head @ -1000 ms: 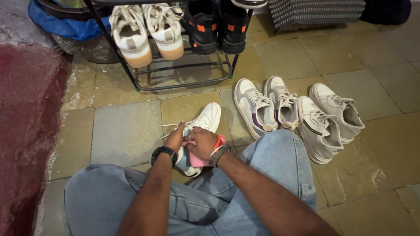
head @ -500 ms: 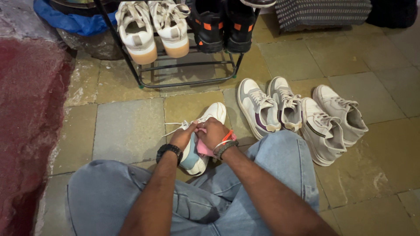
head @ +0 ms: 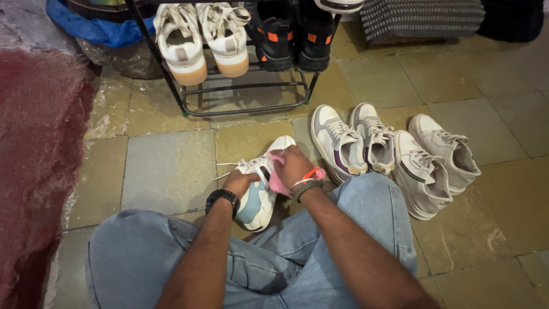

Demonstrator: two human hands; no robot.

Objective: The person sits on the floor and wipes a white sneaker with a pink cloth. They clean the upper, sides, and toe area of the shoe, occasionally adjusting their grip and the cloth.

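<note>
A white sneaker with a pale blue side panel lies on the tiled floor between my knees, toe pointing away. My left hand grips its near side, by the loose white laces. My right hand presses a pink cloth against the shoe's upper right side, near the toe. A black watch sits on my left wrist and bangles on my right.
Two pairs of pale sneakers lie on the floor to the right. A black metal shoe rack stands ahead with beige-soled shoes and black-and-orange shoes. A red mat lies at left.
My right hand has slid the pink cloth forward along the shoe toward its toe. My left hand has shifted back a little toward the heel side.
</note>
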